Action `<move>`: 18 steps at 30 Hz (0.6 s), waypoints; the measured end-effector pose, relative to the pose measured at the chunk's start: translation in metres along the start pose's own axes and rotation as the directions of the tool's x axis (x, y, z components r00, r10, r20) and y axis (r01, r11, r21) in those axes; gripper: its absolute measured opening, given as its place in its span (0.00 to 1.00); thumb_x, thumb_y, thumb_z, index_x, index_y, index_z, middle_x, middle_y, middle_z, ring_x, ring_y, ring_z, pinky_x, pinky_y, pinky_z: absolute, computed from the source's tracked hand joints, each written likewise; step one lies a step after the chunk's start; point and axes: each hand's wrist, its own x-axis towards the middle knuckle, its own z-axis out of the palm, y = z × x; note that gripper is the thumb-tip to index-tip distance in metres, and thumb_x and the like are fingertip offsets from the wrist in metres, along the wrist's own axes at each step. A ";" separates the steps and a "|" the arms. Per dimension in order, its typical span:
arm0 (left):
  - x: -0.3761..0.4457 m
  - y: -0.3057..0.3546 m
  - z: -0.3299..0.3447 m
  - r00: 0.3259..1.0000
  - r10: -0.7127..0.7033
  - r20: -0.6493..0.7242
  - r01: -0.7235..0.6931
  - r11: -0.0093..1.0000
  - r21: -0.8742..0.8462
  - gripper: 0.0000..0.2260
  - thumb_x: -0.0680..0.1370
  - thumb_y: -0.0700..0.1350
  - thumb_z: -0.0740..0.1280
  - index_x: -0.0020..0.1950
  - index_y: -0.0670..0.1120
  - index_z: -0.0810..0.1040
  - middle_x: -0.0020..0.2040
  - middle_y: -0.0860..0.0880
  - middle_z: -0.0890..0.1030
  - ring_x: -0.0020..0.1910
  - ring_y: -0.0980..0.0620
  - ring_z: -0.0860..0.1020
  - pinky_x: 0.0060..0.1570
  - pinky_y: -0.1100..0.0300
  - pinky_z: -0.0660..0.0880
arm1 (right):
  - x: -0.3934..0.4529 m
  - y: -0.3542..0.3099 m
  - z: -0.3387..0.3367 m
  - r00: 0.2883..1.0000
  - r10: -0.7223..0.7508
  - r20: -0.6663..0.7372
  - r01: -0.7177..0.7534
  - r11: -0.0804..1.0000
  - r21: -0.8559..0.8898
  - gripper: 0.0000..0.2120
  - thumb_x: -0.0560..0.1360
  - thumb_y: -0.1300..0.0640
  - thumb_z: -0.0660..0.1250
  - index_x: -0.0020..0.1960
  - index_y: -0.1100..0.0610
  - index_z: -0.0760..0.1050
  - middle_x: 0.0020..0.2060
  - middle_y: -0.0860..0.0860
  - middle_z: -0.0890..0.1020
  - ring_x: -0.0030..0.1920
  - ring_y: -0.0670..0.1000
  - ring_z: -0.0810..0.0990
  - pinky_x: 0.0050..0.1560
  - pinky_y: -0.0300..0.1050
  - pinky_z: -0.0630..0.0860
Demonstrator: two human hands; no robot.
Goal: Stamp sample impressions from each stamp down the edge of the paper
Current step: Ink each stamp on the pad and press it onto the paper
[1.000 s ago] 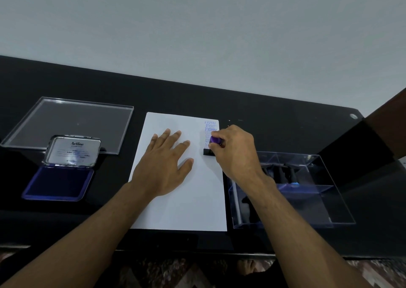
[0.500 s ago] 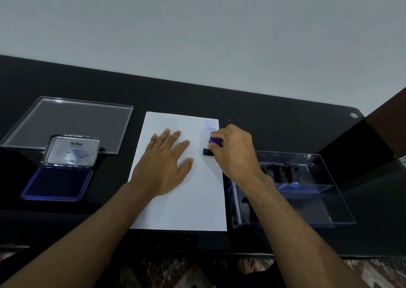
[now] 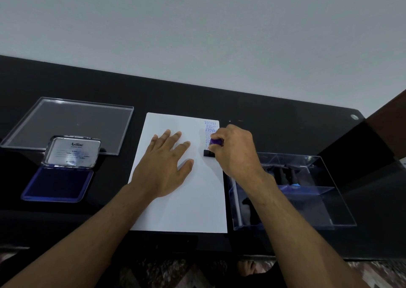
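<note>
At the left end of the black tabletop, a clear plastic lid lies flat toward the far edge. Just in front of it an ink pad tin sits open, its blue pad facing up and its hinged lid raised; the word "Artline" is legible there, the smaller print is not.

The white paper lies at the middle of the tabletop, its near edge close to the front edge. The left hand rests flat on the sheet, fingers straight and spread. Down the paper's right edge runs a column of blue impressions; "FRAGILE" can be read at the far corner, while the lower ones are faint and partly hidden by the right hand. That hand curls its fingers around the stamp, whose purple handle shows above a black base set down on the paper at its right edge, directly below the impressions. Most of the handle is covered by the fingers.

Just beside the paper, at the right, stands a clear plastic box with dividers. Dark stamps stand in its far compartment, one showing a blue top; the forearm covers part of the box.
</note>
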 end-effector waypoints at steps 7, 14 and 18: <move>0.001 0.000 0.000 1.000 -0.002 0.014 0.002 1.000 -0.004 0.35 0.79 0.68 0.43 0.78 0.52 0.67 0.81 0.48 0.60 0.81 0.46 0.53 0.79 0.45 0.50 | 0.001 -0.002 -0.001 1.000 0.018 0.012 -0.019 1.000 0.018 0.13 0.76 0.56 0.73 0.59 0.57 0.81 0.55 0.53 0.81 0.51 0.51 0.81 0.56 0.43 0.78; 0.001 -0.001 0.000 1.000 0.001 0.010 -0.001 1.000 -0.006 0.35 0.79 0.68 0.44 0.78 0.52 0.68 0.81 0.48 0.61 0.81 0.46 0.53 0.79 0.45 0.50 | 0.003 -0.002 0.000 1.000 0.023 0.018 -0.023 0.999 0.023 0.12 0.75 0.57 0.73 0.58 0.57 0.82 0.54 0.53 0.81 0.50 0.51 0.81 0.55 0.42 0.78; 0.001 0.000 0.000 1.000 -0.004 0.015 0.004 1.000 -0.013 0.35 0.78 0.68 0.43 0.78 0.52 0.67 0.81 0.49 0.60 0.81 0.47 0.52 0.79 0.45 0.50 | 0.004 -0.004 -0.002 0.999 0.027 0.044 -0.027 1.000 0.004 0.12 0.76 0.56 0.72 0.58 0.57 0.82 0.55 0.53 0.81 0.50 0.51 0.81 0.56 0.43 0.78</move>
